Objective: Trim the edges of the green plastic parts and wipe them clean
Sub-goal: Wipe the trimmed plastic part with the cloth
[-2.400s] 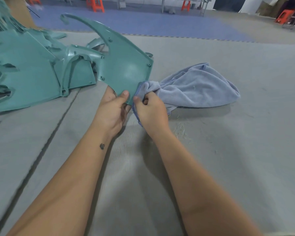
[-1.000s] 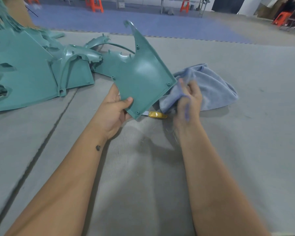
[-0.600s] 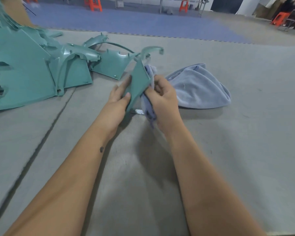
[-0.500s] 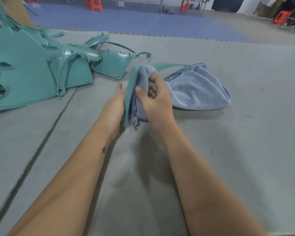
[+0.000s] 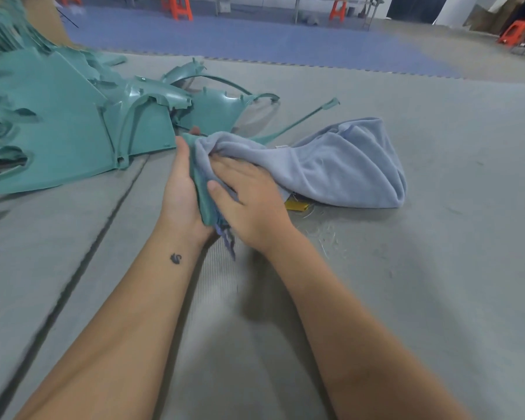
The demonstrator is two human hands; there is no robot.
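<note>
My left hand (image 5: 178, 183) holds a green plastic part (image 5: 201, 189) edge-on to me, its palm against the left face; the part's thin curved arm (image 5: 303, 118) reaches away to the upper right. With its fingers laid out straight, my right hand (image 5: 249, 198) presses a light blue cloth (image 5: 340, 165) flat against the part's right face. The cloth covers most of the part, and a fold of it hangs below my right palm. The rest of the cloth lies bunched on the mat to the right.
A pile of other green plastic parts (image 5: 58, 131) lies at the left on the grey mat (image 5: 437, 268). A yellow tool (image 5: 296, 205) peeks from under the cloth, with thin shavings (image 5: 331, 237) beside it. Orange stools (image 5: 179, 7) stand far behind on blue flooring.
The green part was turned from face-up to edge-on. My right hand went from gripping the cloth bunched to pressing it flat on the part, sliding down its face.
</note>
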